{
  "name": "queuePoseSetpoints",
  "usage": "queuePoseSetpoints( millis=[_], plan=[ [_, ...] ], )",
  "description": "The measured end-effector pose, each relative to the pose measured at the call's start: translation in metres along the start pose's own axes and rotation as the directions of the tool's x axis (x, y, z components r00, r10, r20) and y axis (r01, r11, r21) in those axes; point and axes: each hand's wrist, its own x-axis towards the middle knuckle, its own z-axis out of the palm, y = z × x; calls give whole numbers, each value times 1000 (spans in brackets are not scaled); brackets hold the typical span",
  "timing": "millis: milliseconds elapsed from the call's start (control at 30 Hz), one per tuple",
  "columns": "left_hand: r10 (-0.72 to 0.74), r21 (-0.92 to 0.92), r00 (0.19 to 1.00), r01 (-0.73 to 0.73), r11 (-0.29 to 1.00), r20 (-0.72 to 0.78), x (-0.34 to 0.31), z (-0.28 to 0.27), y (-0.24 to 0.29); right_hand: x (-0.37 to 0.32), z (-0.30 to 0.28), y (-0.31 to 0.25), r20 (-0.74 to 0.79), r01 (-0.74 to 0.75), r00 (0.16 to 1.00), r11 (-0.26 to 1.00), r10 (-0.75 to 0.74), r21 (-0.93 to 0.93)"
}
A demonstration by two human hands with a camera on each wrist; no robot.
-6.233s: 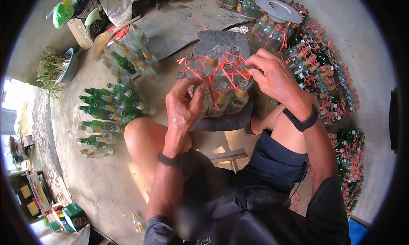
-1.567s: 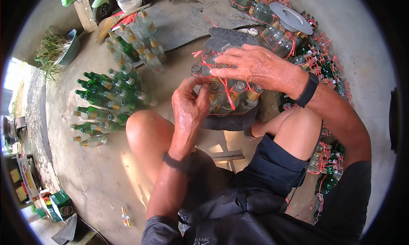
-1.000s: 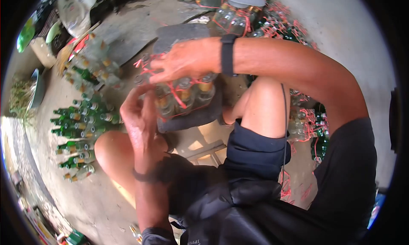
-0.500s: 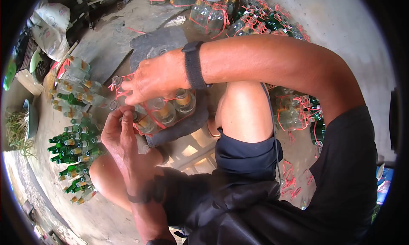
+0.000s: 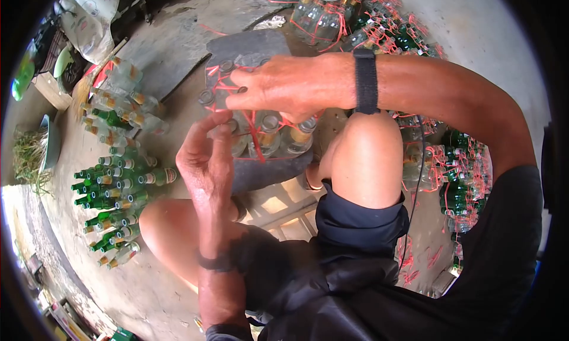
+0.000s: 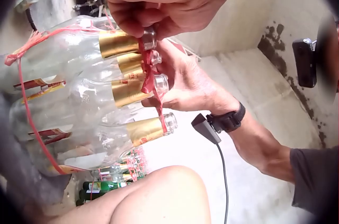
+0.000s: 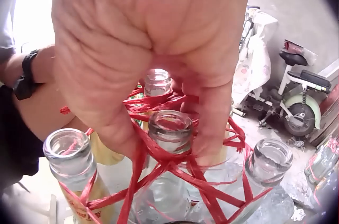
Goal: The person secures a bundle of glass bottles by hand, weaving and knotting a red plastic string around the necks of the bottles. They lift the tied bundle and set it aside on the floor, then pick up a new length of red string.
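Note:
A bundle of clear glass bottles (image 5: pixel 269 132) with gold neck labels stands upright in front of the person, laced at the necks with red plastic twine (image 7: pixel 212 189). My left hand (image 5: pixel 204 157) is at the bundle's near-left corner; in the left wrist view its thumb and forefinger pinch the twine by a bottle's mouth. My right hand (image 5: pixel 299 83) reaches across the bundle from the right. In the right wrist view its thumb and fingers straddle a middle bottle neck (image 7: pixel 170 124), gripping the twine there. The palm hides several bottles in the head view.
The bundle stands on a dark slab (image 5: pixel 249 43), close to the person's knees. Loose green bottles (image 5: pixel 98 190) and clear bottles (image 5: pixel 127 107) stand to the left. Twine-tied bundles (image 5: pixel 320 21) line the wall at right. A scooter (image 7: pixel 301 105) is parked beyond.
My right hand has moved from the bundle's right corner leftward over the bottle necks. My left hand stays at the near-left corner. The head view has swung about.

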Motion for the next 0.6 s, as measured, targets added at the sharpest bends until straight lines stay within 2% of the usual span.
queuePoseSetpoints(
  millis=[67,100,167,200,300,533,600],
  plan=[
    [-47,7,999,47,999,-23,-1,3,5,-8,1,3,-9,-2,1000,1000,2,26],
    [-88,70,996,89,994,-23,-2,4,12,-11,1,4,17,-64,998,997,63,42],
    [-72,94,997,73,993,-10,-2,5,11,-18,-3,7,106,-174,980,984,169,44],
    [-58,119,998,57,991,5,-2,6,10,-22,-6,7,107,-173,980,984,167,43],
    [-78,139,997,74,988,25,-3,7,10,-35,-20,4,215,-328,926,943,309,60],
    [-110,146,991,98,984,72,-4,13,8,-86,-11,30,60,-351,936,935,347,57],
    [-113,183,989,94,979,96,-3,11,4,-98,-11,37,70,-385,922,922,382,41]
  ],
)
